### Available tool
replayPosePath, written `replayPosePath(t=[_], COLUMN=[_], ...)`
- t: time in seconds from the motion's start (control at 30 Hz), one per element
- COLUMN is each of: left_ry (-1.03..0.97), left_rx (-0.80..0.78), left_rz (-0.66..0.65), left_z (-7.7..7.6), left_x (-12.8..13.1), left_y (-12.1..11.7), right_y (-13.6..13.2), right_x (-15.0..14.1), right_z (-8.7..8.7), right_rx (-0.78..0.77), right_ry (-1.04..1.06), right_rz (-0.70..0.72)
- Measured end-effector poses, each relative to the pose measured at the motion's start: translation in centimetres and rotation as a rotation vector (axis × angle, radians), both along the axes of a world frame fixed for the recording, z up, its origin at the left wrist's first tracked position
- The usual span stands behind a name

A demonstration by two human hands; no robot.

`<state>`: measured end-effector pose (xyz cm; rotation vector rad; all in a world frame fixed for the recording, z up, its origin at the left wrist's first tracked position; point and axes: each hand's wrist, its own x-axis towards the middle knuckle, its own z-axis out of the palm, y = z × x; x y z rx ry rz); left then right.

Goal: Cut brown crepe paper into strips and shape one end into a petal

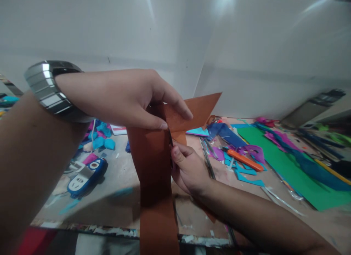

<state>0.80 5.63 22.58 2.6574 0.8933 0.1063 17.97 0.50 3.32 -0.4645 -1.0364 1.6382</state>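
Observation:
My left hand [142,97], with a banded metal watch [49,90] at the wrist, reaches across from the left. Its thumb and fingers close on the upper part of a sheet of brown paper [153,163]. The sheet hangs down past the table's front edge, and a pointed flap [204,107] of it sticks out to the right. Below that, my right hand [189,167] is closed round what look like scissors [170,137]. Only a thin dark blade shows, against the paper beside a cut edge; the handles are hidden by the fingers.
Left on the table [117,178] are a blue and white power strip [87,178] and blue crumpled scraps [104,138]. To the right lie an orange cutter [244,160], blue and purple offcuts and a green sheet [296,167]. A white wall [109,28] stands behind.

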Motion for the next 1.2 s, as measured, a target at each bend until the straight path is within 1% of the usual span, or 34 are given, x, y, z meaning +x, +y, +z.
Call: replayPosePath(t=[0.2,0.33,0.57,0.8,0.93,1.1,1.2], left_ry=[-0.009,-0.014,0.005,0.013,-0.012,-0.025,-0.020], left_rx=[-0.052,-0.051,-0.122,-0.143,-0.160,-0.144,-0.102], left_rz=[0.034,0.039,-0.017,-0.045,-0.045,-0.058,-0.065], left_z=[0.14,0.19,-0.15,-0.30,-0.39,-0.70,-0.67], left_x=[0.09,0.08,0.18,0.72,0.74,0.66,0.70], left_y=[-0.16,-0.28,-0.18,-0.52,-0.43,-0.10,-0.21], right_y=[0.03,-0.19,-0.17,-0.13,-0.12,-0.06,-0.27], right_x=[-0.05,0.04,0.13,0.01,-0.07,-0.07,-0.05], right_z=[-0.43,-0.48,-0.25,0.03,0.03,-0.01,0.34], right_rx=[-0.026,-0.026,-0.043,-0.097,-0.086,-0.083,-0.090], right_ry=[0.018,0.040,0.018,0.028,0.025,0.034,0.058], right_rz=[-0.055,0.001,0.004,-0.081,-0.088,-0.094,-0.054])
